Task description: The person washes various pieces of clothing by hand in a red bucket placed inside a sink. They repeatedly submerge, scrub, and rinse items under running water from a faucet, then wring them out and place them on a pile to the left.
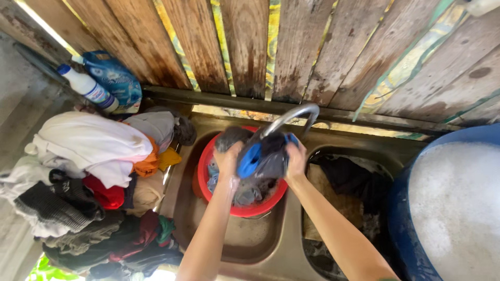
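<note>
My left hand [228, 157] and my right hand [296, 158] both grip a wet dark grey and blue garment [264, 153], bunched between them. They hold it just above a red basin [208, 158] that sits in the left bowl of a metal double sink [245, 242]. More wet grey cloth lies in the basin. A curved metal tap [294, 114] arches over the garment from the back.
A heap of mixed laundry [88, 177] covers the counter on the left. A white bottle [86, 86] and a blue detergent bag [117, 78] lean on the wooden plank wall. Dark cloth [349, 179] lies in the right sink bowl. A blue tub of suds [458, 208] stands at right.
</note>
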